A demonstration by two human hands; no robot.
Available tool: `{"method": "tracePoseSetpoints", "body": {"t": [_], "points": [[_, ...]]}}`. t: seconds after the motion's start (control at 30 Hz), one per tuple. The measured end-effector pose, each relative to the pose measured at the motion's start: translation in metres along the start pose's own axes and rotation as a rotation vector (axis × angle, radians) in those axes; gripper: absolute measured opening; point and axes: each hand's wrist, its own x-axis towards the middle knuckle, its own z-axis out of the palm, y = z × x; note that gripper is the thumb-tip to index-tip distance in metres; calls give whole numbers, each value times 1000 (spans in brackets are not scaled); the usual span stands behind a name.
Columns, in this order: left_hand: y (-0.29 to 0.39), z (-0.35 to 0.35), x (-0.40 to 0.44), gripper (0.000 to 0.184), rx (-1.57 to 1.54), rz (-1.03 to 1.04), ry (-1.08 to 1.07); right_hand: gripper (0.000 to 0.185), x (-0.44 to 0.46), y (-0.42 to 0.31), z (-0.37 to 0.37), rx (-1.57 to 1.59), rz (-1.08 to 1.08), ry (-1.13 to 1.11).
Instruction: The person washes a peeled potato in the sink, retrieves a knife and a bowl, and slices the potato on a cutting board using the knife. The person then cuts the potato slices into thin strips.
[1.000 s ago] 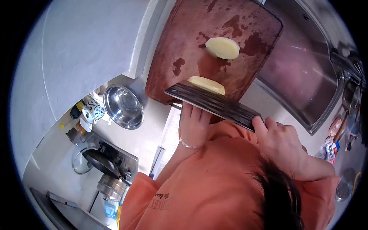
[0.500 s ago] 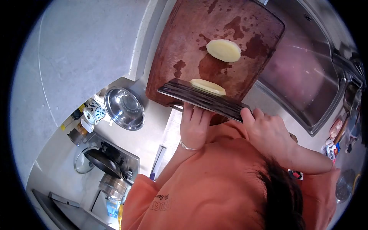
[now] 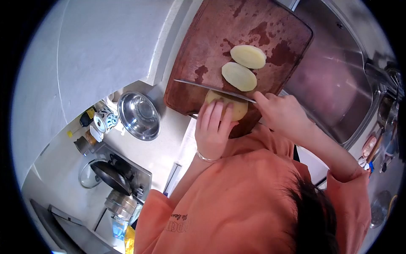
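A wooden cutting board [image 3: 211, 38] carries two pale oval potato slices, one slice [image 3: 248, 56] lying flat just beyond the other slice [image 3: 239, 77]. My left hand [image 3: 211, 129] rests its fingers on the remaining piece of potato [image 3: 240, 111], pressing it to the near part of the board. In my right hand [image 3: 280, 112] is the handle of a kitchen knife [image 3: 192, 84]. Its broad blade is seen nearly edge-on, upright over the potato's far end. Whether the edge has entered the potato I cannot tell.
On the right, a steel sink [image 3: 338, 84] adjoins the board. Left of the board stands a steel bowl [image 3: 139, 116], beside a patterned jar [image 3: 108, 118]. A dark frying pan [image 3: 111, 175] and a metal pot [image 3: 120, 204] are at the lower left.
The nearer slice has come away from the blade and now lies flat by the first. The knife has turned from slanted to upright, and my left fingers now show on the potato.
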Motion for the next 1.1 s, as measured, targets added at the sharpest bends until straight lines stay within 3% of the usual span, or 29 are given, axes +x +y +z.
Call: {"method": "tracePoseSetpoints", "body": {"t": [0.07, 0.37, 1.1], "points": [[2, -3, 0, 42, 105, 24, 13, 25, -9, 0, -6, -27, 27, -26], [-1, 2, -12, 29, 50, 68, 41, 34, -50, -43, -56, -58, 17, -93], [3, 2, -4, 30, 21, 9, 32, 14, -41, -43, -72, -80, 54, -240]]}}
